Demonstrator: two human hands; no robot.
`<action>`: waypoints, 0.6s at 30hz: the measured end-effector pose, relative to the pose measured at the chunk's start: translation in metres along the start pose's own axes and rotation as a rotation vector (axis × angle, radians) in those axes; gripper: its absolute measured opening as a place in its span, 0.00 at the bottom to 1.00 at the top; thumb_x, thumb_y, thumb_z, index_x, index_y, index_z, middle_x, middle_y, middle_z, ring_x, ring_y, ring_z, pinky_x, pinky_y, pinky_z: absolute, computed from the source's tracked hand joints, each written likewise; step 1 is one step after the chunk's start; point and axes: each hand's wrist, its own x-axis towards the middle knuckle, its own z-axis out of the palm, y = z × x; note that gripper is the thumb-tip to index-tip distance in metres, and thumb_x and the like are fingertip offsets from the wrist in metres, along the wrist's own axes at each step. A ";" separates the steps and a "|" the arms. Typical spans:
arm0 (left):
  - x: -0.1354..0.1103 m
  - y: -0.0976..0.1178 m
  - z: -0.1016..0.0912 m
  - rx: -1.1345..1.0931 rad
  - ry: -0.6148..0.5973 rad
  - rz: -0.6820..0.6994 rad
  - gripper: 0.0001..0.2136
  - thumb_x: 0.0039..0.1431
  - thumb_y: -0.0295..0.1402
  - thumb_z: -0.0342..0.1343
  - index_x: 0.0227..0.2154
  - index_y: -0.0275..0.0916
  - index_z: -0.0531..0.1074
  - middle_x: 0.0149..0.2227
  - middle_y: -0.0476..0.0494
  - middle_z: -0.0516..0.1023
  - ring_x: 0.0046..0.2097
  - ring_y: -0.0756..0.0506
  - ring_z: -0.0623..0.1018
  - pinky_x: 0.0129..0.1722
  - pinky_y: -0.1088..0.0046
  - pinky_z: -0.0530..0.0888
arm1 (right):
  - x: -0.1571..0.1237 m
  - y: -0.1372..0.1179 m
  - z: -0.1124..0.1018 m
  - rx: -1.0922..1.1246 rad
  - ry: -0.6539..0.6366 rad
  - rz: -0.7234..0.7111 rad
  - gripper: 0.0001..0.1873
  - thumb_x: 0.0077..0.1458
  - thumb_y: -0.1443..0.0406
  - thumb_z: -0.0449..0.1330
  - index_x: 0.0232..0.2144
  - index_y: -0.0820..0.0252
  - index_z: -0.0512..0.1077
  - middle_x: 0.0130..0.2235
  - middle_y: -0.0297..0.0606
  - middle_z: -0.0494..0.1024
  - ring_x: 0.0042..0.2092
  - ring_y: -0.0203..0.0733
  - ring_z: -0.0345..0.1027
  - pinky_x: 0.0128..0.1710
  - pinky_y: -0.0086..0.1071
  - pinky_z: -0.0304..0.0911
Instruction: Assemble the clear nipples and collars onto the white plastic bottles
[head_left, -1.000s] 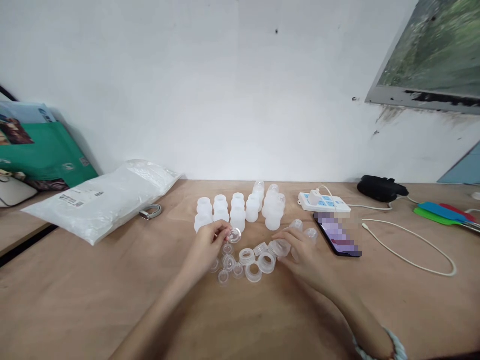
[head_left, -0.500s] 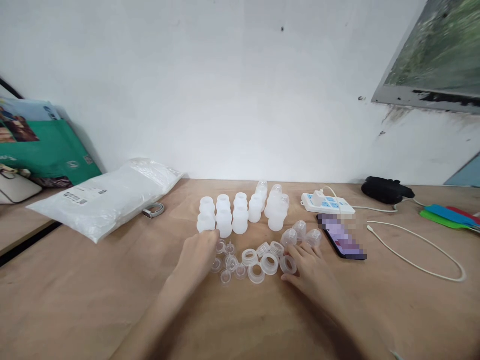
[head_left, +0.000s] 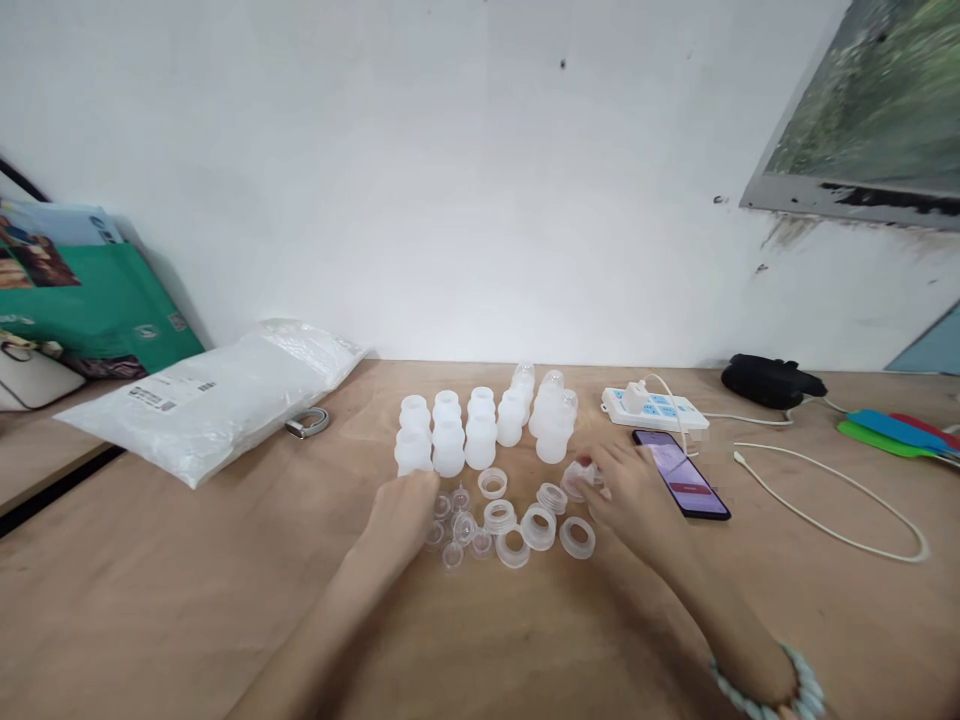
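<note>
My left hand [head_left: 405,512] is closed beside several small clear silicone nipples [head_left: 463,527], in front of the left row of white frosted baby bottles [head_left: 448,450]. Its fingertips are hidden, so whatever they hold cannot be seen. At right, my right hand [head_left: 624,488] has its fingers bent around a clear dome cap [head_left: 576,482] and covers the caps near it. Between the hands lie several translucent screw rings [head_left: 538,528], one of them [head_left: 493,484] close to the bottles. A few bottles at the back right [head_left: 553,410] wear clear caps.
A white plastic parcel [head_left: 225,390] and a metal-clasped band [head_left: 307,422] lie at left. To the right are a power strip [head_left: 656,408], a phone [head_left: 684,475], a white cable [head_left: 847,470] and a black pouch [head_left: 772,380]. A wall closes off the table's back.
One screw ring now lies farther back and left, near the bottles. My right hand has moved back from the rings onto the dome caps. My left hand has shifted slightly towards me.
</note>
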 end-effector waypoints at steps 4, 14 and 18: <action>-0.002 0.001 -0.004 0.030 -0.001 -0.016 0.13 0.54 0.15 0.47 0.25 0.35 0.74 0.30 0.32 0.79 0.34 0.36 0.80 0.30 0.69 0.64 | 0.041 0.011 -0.003 -0.107 0.123 0.045 0.12 0.61 0.66 0.55 0.47 0.60 0.70 0.46 0.47 0.77 0.48 0.56 0.67 0.45 0.44 0.56; -0.008 0.027 0.009 -0.036 0.225 0.489 0.16 0.66 0.26 0.44 0.53 0.35 0.70 0.54 0.33 0.75 0.53 0.35 0.73 0.51 0.59 0.67 | 0.073 0.019 0.031 -0.033 0.098 0.046 0.15 0.60 0.66 0.56 0.49 0.60 0.69 0.46 0.47 0.77 0.46 0.55 0.70 0.45 0.45 0.62; -0.009 0.039 0.037 -0.039 0.200 0.639 0.24 0.70 0.40 0.44 0.63 0.32 0.59 0.61 0.32 0.69 0.62 0.35 0.67 0.59 0.56 0.62 | 0.066 0.018 0.031 0.012 0.135 0.047 0.14 0.60 0.65 0.56 0.49 0.60 0.69 0.46 0.47 0.77 0.44 0.54 0.71 0.45 0.45 0.63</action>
